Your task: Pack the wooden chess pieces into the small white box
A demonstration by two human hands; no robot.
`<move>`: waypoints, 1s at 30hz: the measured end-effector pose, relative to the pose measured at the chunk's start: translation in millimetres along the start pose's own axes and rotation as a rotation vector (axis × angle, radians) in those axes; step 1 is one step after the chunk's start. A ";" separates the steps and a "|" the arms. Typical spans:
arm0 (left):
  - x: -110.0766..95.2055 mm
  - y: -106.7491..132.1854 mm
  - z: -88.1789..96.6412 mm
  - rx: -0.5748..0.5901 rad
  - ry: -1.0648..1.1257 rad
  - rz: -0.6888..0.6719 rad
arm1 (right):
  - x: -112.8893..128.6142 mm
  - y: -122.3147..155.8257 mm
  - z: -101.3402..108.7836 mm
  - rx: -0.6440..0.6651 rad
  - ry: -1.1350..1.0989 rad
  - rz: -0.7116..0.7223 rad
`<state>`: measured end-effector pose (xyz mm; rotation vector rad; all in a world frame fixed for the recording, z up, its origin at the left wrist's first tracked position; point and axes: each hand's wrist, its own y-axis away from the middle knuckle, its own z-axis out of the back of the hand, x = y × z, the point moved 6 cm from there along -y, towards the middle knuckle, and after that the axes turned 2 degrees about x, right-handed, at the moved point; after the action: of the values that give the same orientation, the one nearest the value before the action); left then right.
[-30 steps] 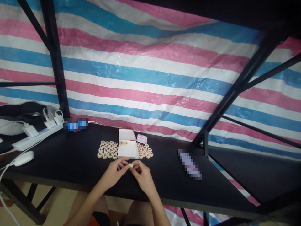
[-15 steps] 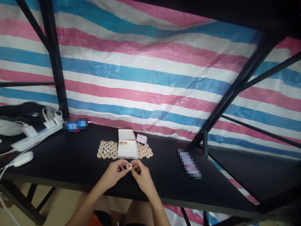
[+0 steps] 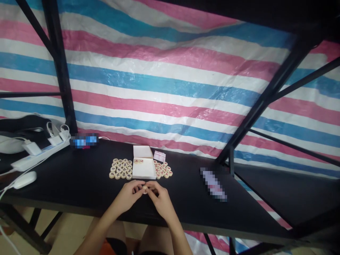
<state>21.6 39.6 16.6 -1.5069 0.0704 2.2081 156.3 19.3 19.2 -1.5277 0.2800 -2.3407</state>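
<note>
While the left hand [image 3: 130, 191] and right hand [image 3: 159, 194] are pinching one round piece [image 3: 145, 190] between nearly closed fingers, near the open box [image 3: 144, 170] and toward the front edge of the tabletop [image 3: 87, 173], they are seemingly steadying it; releasing it would be calling for parting those fingers.

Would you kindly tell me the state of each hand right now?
Left hand: closed, holding one side of a round game piece.
Right hand: closed, holding the other side of the same round game piece.
</note>
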 end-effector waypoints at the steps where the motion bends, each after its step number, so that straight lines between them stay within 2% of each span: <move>1: -0.1 0.2 0.9 -0.004 0.006 0.002 | 0.3 -0.2 0.4 -0.009 0.012 -0.003; 6: -0.8 0.4 2.5 -0.012 0.030 0.001 | 0.5 -1.5 -3.1 0.043 0.019 0.004; 12: 5.9 -1.2 -0.8 -0.024 -0.043 -0.021 | -9.0 -1.0 -0.3 -0.022 0.051 -0.014; 17: 6.5 -2.3 -2.6 -0.008 -0.065 -0.029 | -3.0 -0.7 0.1 -0.012 0.037 0.049; 30: 6.2 -1.4 -2.4 -0.008 -0.067 -0.022 | -1.3 -0.6 -1.7 -0.002 0.049 0.055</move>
<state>22.4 42.3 10.4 -1.4300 0.0236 2.2420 155.1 20.3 17.6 -1.4472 0.3318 -2.3382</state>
